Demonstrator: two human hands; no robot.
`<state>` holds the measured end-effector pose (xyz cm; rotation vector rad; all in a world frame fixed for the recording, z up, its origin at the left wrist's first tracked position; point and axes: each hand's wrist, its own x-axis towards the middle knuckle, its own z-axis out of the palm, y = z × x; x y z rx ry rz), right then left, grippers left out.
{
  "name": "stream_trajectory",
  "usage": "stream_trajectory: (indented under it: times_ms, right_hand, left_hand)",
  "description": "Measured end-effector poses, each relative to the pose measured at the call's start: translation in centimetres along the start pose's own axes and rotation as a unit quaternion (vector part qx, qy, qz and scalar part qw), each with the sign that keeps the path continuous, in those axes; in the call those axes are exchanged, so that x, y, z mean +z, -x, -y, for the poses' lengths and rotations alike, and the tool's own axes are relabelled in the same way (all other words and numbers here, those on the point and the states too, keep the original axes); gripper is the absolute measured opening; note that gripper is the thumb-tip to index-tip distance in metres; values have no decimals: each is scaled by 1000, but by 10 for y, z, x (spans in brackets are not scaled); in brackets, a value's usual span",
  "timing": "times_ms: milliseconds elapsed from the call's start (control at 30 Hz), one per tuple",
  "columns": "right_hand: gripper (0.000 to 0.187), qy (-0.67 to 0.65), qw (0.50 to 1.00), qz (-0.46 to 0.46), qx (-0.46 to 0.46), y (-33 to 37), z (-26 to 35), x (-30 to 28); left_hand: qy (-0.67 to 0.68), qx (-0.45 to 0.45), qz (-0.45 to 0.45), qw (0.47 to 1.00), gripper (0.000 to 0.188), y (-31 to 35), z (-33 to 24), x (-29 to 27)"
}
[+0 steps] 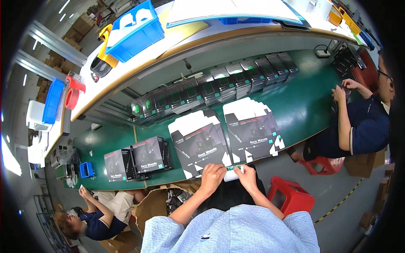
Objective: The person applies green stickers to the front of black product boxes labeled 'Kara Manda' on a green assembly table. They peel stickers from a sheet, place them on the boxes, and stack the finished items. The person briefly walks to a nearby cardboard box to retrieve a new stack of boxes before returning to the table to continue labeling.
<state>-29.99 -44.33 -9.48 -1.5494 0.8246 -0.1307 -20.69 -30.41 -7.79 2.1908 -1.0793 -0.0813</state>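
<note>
Close to my body, at the front edge of the green table, I hold a small white object (233, 174) with a green strip along its top. Its exact kind is too small to make out. My left hand (212, 178) has its fingers closed at the object's left end. Around the right end my right hand (247, 178) is closed, the thumb on top. Just beyond my hands lie two stacks of flattened black and white printed cartons, a left stack (198, 145) and a right stack (252, 134), with white flaps fanned out.
Folded black boxes (148, 155) stand left on the green table (301, 99). Slim packaged items (211, 89) line its back, under a shelf bearing a blue bin (137, 33). Co-workers sit at left (105, 215) and right (365, 122). A red stool (291, 196) and open carton (156, 204) flank me.
</note>
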Motion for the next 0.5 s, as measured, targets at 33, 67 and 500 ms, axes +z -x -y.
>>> stream_trajectory:
  times_ms: [33, 67, 500]
  right_hand:
    - [20, 2, 1000, -2, -3, -1, -2, 1]
    - [21, 5, 1000, -5, -6, -3, -7, 2]
    - [21, -119, 985, -22, 119, -15, -65, -1]
  left_hand:
    - [1, 1, -1, 1000, 12, 0, 1, 0]
    - [4, 3, -6, 1000, 12, 0, 2, 1]
    - [250, -294, 141, 912, 14, -47, 117, 51]
